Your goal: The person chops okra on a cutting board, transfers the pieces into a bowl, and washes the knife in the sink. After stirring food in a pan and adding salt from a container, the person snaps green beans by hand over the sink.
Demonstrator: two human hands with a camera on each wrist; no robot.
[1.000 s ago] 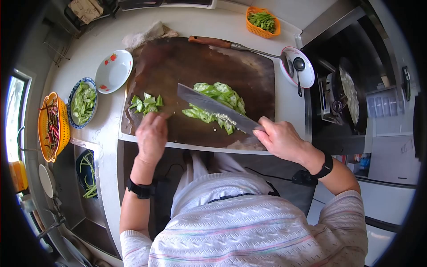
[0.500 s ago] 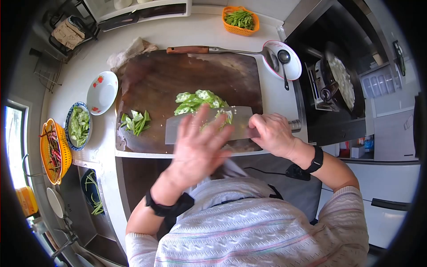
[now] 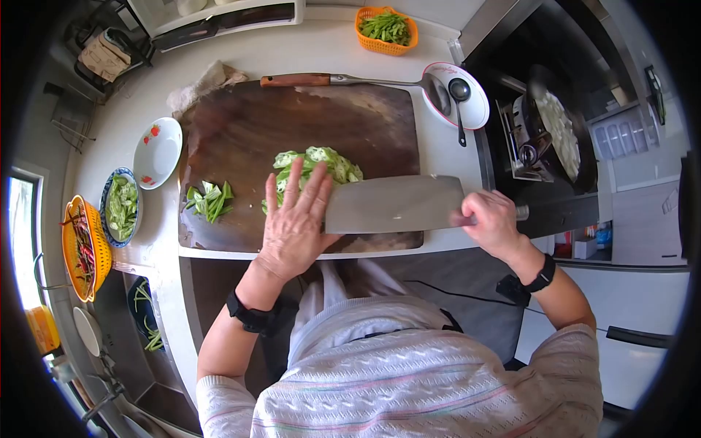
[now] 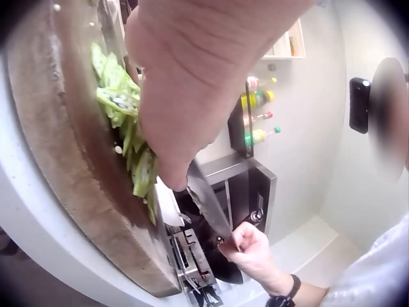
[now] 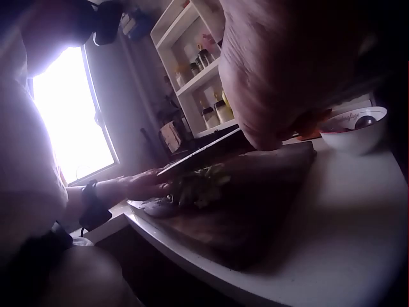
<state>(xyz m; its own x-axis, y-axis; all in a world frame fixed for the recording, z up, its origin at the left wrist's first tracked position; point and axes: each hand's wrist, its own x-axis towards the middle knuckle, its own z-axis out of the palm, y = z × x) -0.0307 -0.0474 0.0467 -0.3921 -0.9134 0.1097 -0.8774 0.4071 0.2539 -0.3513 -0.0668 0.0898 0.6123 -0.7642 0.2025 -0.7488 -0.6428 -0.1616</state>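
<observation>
Right hand (image 3: pixel 493 223): fingers were curled round the handle of one cleaver (image 3: pixel 394 206). Left hand (image 3: pixel 294 230): fingers were extended, thumb beside the blade's end, fingertips at the larger heap of green slices (image 3: pixel 334 163), which lay on a cutting board (image 3: pixel 244 131).

Smooth metal on the cleaver (image 3: pixel 398 204), grey with a soft sheen as I watched from afar! Beneath it, the board (image 3: pixel 248 131) looked like dark wood, blotchy and worn. Over to the turner (image 3: pixel 343 79): I saw a wooden grip, then a shiny metal shaft. Glossy, ceramic-looking glaze covered the flowered bowl (image 3: pixel 162 157), and what looked like plastic mesh formed the chilli basket (image 3: pixel 102 252). The rag (image 3: pixel 204 87) was crumpled matt cloth, the sweater (image 3: pixel 409 383) textured knit, the counter (image 3: pixel 321 45) smooth and pale.
</observation>
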